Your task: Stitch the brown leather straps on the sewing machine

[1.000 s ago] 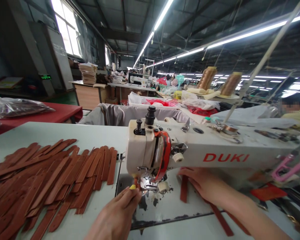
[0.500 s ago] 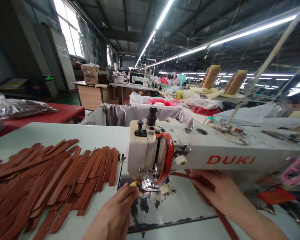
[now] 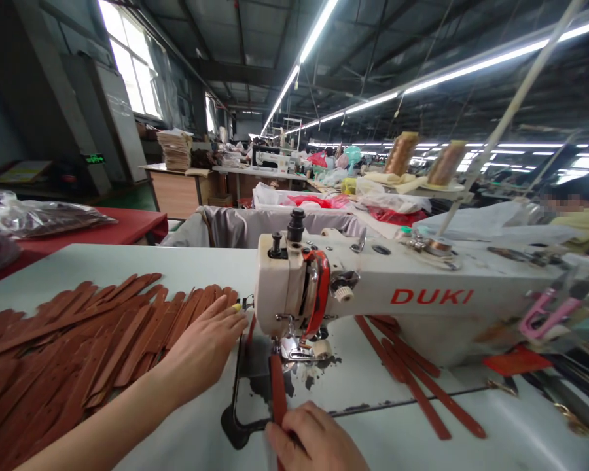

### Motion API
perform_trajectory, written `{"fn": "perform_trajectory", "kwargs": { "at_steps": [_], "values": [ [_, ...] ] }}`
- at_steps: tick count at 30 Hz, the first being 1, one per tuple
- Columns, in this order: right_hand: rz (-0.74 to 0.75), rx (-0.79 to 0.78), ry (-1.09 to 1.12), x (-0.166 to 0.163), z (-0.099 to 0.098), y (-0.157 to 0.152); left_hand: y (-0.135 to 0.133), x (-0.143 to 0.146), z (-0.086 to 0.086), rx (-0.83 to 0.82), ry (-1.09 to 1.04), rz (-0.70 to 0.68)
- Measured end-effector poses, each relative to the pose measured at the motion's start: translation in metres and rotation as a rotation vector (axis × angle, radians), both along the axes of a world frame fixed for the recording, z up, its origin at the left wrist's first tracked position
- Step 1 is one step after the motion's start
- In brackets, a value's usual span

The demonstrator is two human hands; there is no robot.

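Observation:
My right hand (image 3: 319, 439) pinches the near end of a brown leather strap (image 3: 277, 386). The strap's far end lies beside the presser foot (image 3: 294, 350) of a white sewing machine (image 3: 373, 281); whether it sits under the foot I cannot tell. My left hand (image 3: 203, 343) is stretched out flat, fingers extended, at the right edge of a large pile of brown leather straps (image 3: 127, 340). Something yellow (image 3: 236, 307) shows at a fingertip. Close to those fingers a narrow brown strip (image 3: 250, 329) stands out. Several more straps (image 3: 417, 386) lie fanned out beneath the machine's arm.
Pink-handled snips (image 3: 540, 314) hang at the machine's right, above a red piece (image 3: 517, 360). A grey cloth-lined bin (image 3: 240, 226) stands behind the table. To the left is a red-covered table (image 3: 137, 226) with a plastic bag (image 3: 44, 216). Another person (image 3: 582, 209) is at far right.
My left hand has moved left from the presser foot to the pile. My right hand has left the straps beneath the machine's arm and come forward, now holding a strap in front of the foot.

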State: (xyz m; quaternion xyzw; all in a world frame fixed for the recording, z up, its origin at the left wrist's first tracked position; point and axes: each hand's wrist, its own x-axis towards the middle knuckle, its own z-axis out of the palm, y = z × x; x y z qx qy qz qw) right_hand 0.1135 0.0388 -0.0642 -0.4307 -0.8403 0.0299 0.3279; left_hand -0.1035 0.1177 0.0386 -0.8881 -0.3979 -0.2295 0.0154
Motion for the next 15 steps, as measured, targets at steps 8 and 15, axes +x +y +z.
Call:
{"fn": "perform_trajectory", "kwargs": {
  "at_steps": [8, 15],
  "values": [
    [-0.008, -0.064, -0.043, -0.001, -0.004, 0.007, -0.051, 0.017, -0.046, 0.239, -0.001, -0.072],
    [-0.005, -0.048, 0.008, 0.001, -0.010, 0.010, -0.046, 0.028, -0.071, 0.247, -0.100, -0.206]
  ]
}}
